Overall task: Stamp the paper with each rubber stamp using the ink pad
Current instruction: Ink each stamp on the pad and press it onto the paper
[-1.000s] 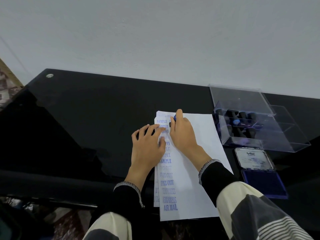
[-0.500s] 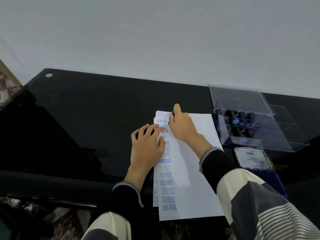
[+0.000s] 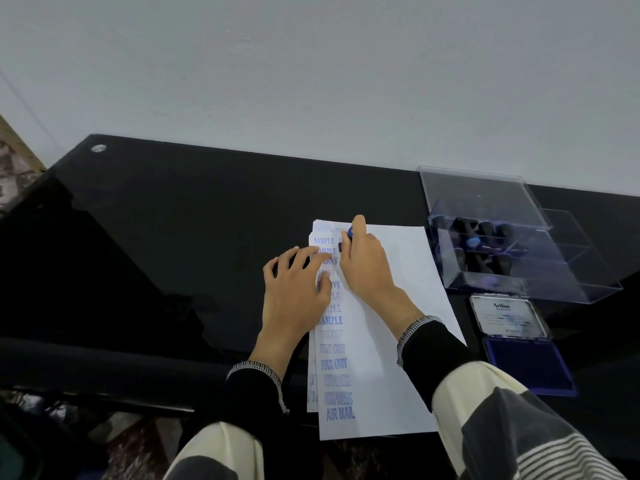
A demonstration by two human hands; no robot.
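On the white paper [image 3: 391, 327] at its far left corner, the right hand [image 3: 367, 265] grips what looks like a blue rubber stamp [image 3: 349, 233], the left hand [image 3: 294, 289] lying flat beside it, the ink pad [image 3: 526, 365] open to the right.

Stamp [image 3: 349, 237] upright on paper [image 3: 391, 306] — ink pad [image 3: 526, 365] open.

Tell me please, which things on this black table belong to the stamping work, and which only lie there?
In use: right hand pressing a rubber stamp onto the paper; left hand holding the sheets flat; open ink pad; clear case of remaining stamps.

Only lying there: sheets underneath; metal stud.
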